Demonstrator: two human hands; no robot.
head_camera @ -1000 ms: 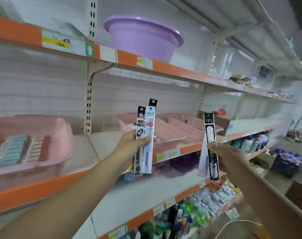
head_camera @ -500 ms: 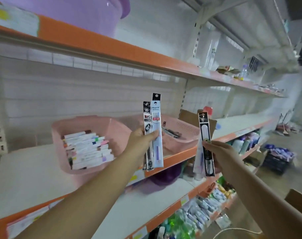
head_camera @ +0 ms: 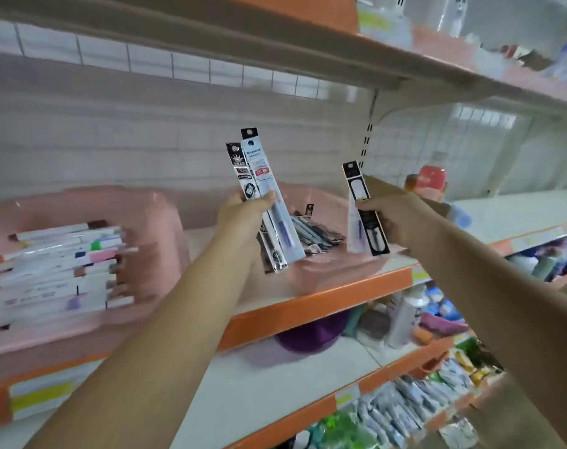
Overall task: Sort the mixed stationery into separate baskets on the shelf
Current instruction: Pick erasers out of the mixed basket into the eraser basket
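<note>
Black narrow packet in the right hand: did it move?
Yes, upward. The black narrow packet earlier reached below the orange shelf edge; now it is wholly above it, in front of the right pink plastic basket.

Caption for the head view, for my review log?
Left hand grips pen refill packs and right hand more refill packs before the pink refill basket; markers lie in the neighbouring basket.

Nearer the pen-refill basket [head_camera: 334,270] now: left hand [head_camera: 243,217], right hand [head_camera: 402,223], their packets [head_camera: 259,170]

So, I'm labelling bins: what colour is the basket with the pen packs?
The basket is pale pink; the head view shows it.
</note>
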